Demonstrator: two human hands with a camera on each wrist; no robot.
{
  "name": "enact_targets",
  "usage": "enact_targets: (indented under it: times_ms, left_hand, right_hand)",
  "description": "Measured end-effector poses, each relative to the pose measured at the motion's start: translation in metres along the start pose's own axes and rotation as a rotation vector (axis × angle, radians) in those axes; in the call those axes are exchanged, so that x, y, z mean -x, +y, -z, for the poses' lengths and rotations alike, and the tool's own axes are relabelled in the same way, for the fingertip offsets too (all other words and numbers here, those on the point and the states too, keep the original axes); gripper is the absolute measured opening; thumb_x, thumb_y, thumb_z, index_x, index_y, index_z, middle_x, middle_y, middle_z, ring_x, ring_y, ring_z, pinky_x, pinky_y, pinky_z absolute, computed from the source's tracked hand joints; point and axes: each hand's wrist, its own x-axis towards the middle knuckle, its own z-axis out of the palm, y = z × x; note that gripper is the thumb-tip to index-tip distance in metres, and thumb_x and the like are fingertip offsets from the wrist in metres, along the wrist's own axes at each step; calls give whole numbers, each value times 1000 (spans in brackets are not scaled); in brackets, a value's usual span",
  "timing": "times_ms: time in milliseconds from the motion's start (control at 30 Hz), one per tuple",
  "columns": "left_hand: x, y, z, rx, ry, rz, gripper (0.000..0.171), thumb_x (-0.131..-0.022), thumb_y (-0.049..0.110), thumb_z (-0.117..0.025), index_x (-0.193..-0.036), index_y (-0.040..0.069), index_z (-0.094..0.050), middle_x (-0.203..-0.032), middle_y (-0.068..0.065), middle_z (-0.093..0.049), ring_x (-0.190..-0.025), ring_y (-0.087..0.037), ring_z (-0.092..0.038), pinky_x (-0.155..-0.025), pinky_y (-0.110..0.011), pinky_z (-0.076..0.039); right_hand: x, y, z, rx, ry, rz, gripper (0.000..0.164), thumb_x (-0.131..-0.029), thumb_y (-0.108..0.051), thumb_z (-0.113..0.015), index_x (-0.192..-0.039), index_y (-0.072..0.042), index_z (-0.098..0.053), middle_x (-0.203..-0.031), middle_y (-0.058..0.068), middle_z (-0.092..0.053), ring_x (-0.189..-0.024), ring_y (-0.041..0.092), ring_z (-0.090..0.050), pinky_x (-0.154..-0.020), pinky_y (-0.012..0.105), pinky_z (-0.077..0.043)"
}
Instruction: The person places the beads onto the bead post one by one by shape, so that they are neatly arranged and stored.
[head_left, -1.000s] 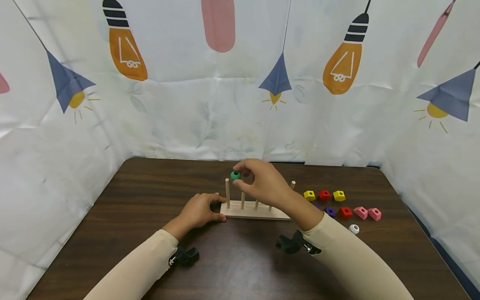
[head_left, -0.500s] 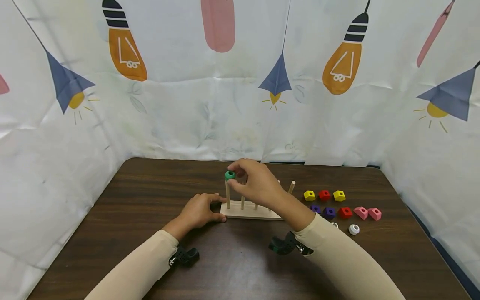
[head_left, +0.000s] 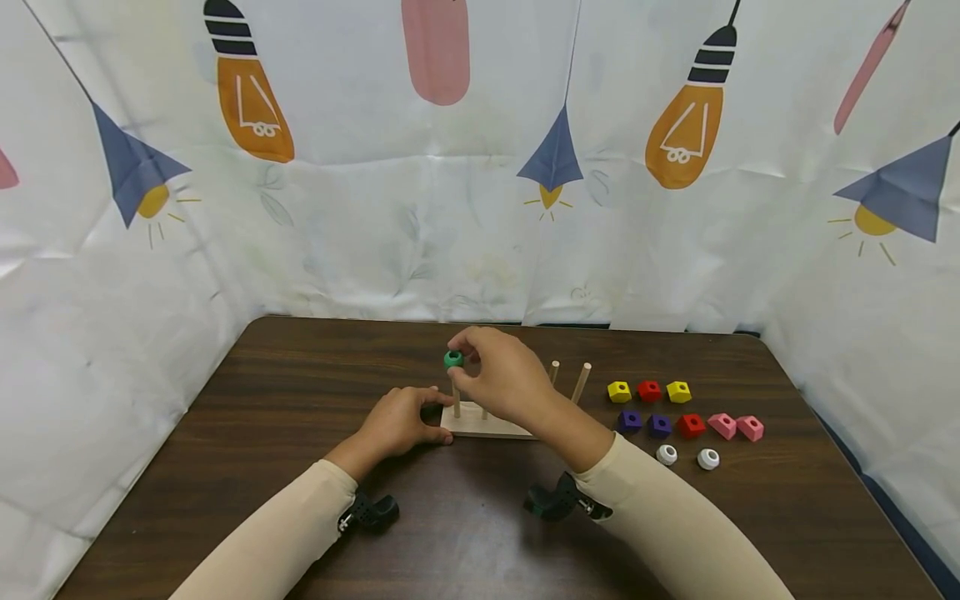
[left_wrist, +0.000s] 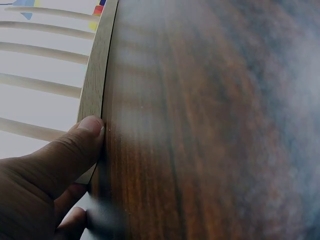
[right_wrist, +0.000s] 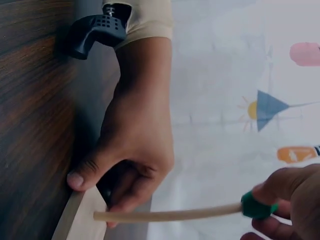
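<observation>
A wooden peg board point(head_left: 487, 423) with several upright pegs stands mid-table. My left hand point(head_left: 401, 421) grips its left end. The left wrist view shows the thumb point(left_wrist: 82, 140) on the board's front edge and fingers curled round the end. With thumb and fingertips my right hand point(head_left: 506, 375) pinches a green bead point(head_left: 453, 359) at the top of the leftmost peg point(head_left: 456, 402). In the right wrist view the green bead point(right_wrist: 256, 206) sits on that peg's tip. The right hand and forearm hide some of the middle pegs and the board's right part.
To the right lie yellow blocks point(head_left: 618, 392), red blocks point(head_left: 691, 426), purple blocks point(head_left: 629, 422), pink blocks point(head_left: 722, 426) and white beads point(head_left: 708, 459). The dark wooden table point(head_left: 480, 533) ends at a printed curtain point(head_left: 337, 233).
My right hand has moved left with the green bead, from near the second peg to the leftmost peg's top, then slightly lower. The left hand has stayed in place.
</observation>
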Motion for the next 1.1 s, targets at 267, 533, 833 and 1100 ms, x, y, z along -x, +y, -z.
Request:
enact_targets:
  times_ms: [267,533,833,1100]
  left_hand:
    - [0,0,1,6,12,-1,58,-75,39,-92,-128,23,-75,-141,-16,-61,-130,-38,-56,-101,-55,-47]
    - [0,0,0,-8,16,0,55,-75,40,-92,-124,23,-76,-140,-15,-62,-128,-39,-57,-101,-55,-48]
    - [0,0,0,-1,9,23,54,-75,39,-92,-124,24,-76,-141,-15,-61,-128,-40,-57,-101,-56,-47]
    - [1,0,0,1,19,7,55,-76,38,-92,-126,23,-75,-141,-13,-61,-127,-39,-58,-101,-56,-47]
  right_hand:
    - [6,-5,-9,46,81,63,22,-98,-17,-71,-119,-11,-70,-100,-4,-64,-87,11,-57,-72,28,-50]
    - [10,6,-30,-140,138,1,25,-97,-16,-71,-121,-9,-68,-102,0,-63,-91,18,-63,-76,31,-53]
    - [14,18,-48,-325,239,8,52,-94,-10,-74,-140,-2,-51,-107,2,-67,-95,19,-67,-83,32,-56]
    - [19,26,-64,-369,244,-57,77,-91,-8,-77,-152,-3,-31,-106,1,-69,-91,17,-67,-80,34,-56]
